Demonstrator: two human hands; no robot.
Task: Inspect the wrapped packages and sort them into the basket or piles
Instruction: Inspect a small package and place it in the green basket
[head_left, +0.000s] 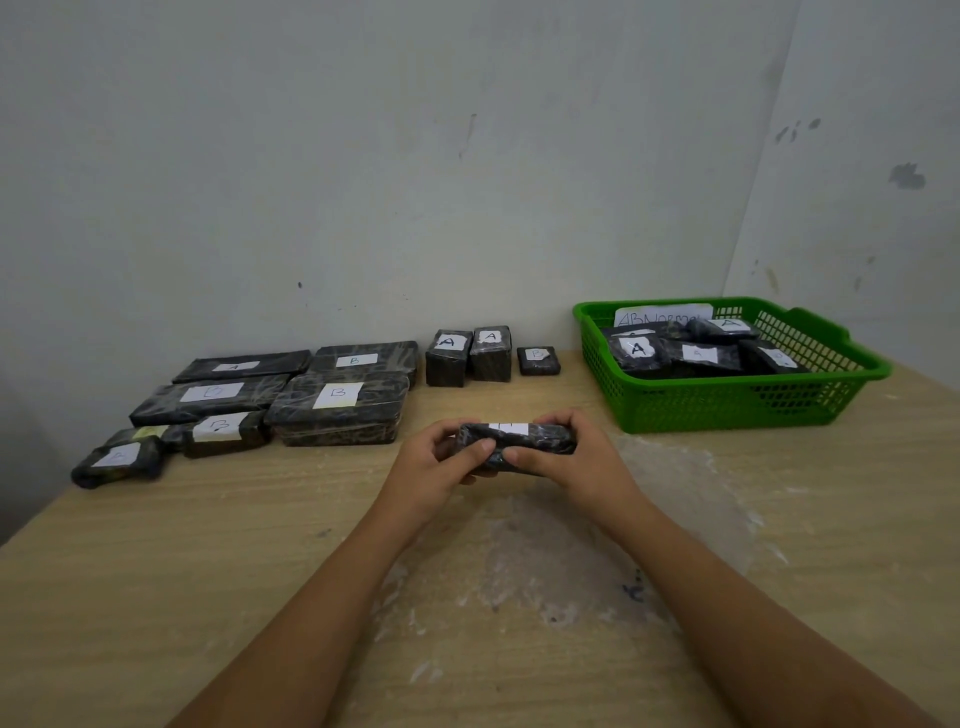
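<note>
Both forearms reach fwd over the wooden table (156, 571), which shows a whitish scuffed patch (545, 561) just below the hands. We see the left hand (434, 467) and right hand (566, 457) grasping one black wrapped package (519, 441) between them, fingers curled over its top edge, thumbs on the near face; it is held just above the table, white label (509, 428) facing up, letter unreadable. Beyond and left of the left hand lie the flat piles: a large pkg marked B (337, 408) nearest, w/ smaller B-labelled pkgs (218, 431) further left, and longer flat pkgs (241, 366) behind them, against the wall. Straight beyond the hands stand two upright blocks marked A (467, 356), touching side by side, w/ a small flat pkg (538, 360) just right of them. Beyond and right of the right hand sits the green basket (727, 405), holding several black pkgs (691, 353) marked A, plus a paper sign (662, 314) reading "ABNORMAL" at its back wall.
</note>
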